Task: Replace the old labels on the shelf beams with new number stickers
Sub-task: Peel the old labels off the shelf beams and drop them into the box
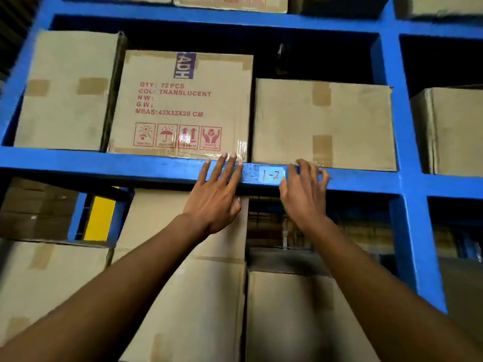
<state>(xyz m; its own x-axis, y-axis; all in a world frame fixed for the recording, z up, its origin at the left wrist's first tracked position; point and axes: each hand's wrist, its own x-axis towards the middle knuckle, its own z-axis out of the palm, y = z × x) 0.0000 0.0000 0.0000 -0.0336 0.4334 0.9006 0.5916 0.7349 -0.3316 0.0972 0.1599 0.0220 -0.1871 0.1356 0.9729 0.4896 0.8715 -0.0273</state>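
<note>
Label [271,175]: pale blue-white sticker, "1-2" handwritten in red, stuck flat on the front of the blue shelf beam [104,163], between both hands. Whether it is the old one or the new one cannot be told. Step in hand, as judged: either picking its right edge loose or pressing it down. Right hand [304,189]: fingers curled at the label's right edge, touching the beam; no firm grasp visible. Left hand [217,194]: released, fingers spread flat on the beam just left of the label. Next move calls for a fingernail under a corner, or firm smoothing. Above: 3 cardboard boxes [183,100] on the shelf
</note>
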